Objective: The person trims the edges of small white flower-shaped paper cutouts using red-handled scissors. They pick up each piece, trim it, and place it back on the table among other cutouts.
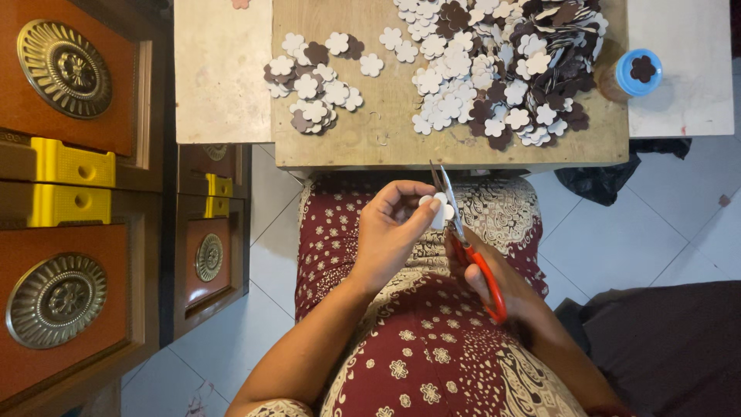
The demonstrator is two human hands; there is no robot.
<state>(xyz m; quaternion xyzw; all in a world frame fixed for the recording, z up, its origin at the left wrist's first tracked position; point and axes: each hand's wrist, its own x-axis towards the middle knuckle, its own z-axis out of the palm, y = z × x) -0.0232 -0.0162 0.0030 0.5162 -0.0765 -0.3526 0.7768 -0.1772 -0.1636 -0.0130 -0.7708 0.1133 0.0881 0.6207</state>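
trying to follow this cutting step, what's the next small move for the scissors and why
Probably close the blades a little. The right hand holds red-handled scissors with the blades against the edge of the white flower piece, which the left hand pinches above the lap. Finished flowers already lie heaped on the wooden board, so a small trimming snip looks likely.

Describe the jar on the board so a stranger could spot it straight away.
Find the wooden board heaped with white and brown flower cutouts. At its right edge, beside the big heap, stands the jar. It alone has a blue lid, with one brown flower on top.
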